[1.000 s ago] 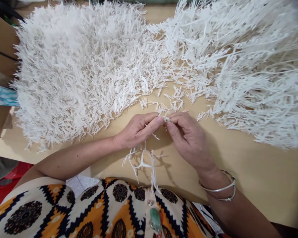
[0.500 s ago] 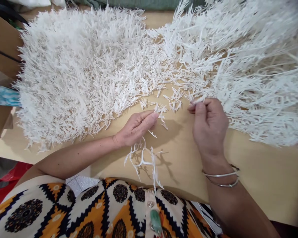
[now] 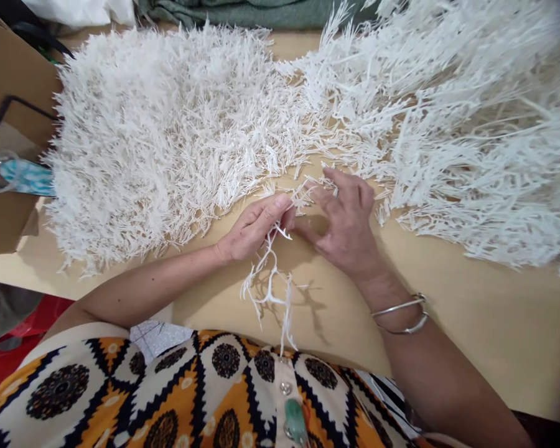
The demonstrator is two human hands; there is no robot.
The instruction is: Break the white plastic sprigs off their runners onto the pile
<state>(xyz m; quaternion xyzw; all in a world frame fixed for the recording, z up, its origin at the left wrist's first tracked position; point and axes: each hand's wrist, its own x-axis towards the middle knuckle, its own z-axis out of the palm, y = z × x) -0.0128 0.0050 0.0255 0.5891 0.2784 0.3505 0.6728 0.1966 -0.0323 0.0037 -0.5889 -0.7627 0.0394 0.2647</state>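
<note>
My left hand [image 3: 256,227] pinches a white branched sprig [image 3: 271,292], which looks like dried or artificial foliage. Its forked lower ends hang over the table toward my shirt, and finer tips stick out past my thumb. Just to the right, my right hand [image 3: 343,221] has its fingers spread, with thumb and fingertips around those tips. Nothing shows firmly held in it, though the fingertips are slightly blurred. Small loose white pieces [image 3: 303,193] lie near both hands.
A wide pile of short white sprigs [image 3: 158,137] covers the table [image 3: 471,330] at left. Longer white stems [image 3: 485,149] heap up at right. A cardboard box [image 3: 14,124] and a blue-and-white patterned item [image 3: 28,177] stand at the left edge. Dark green cloth [image 3: 242,14] lies at the back.
My right hand has come left from the edge of the long stems to the sprig, and its pinched fingers have opened. My left hand keeps hold of the sprig. The view has shifted slightly.
</note>
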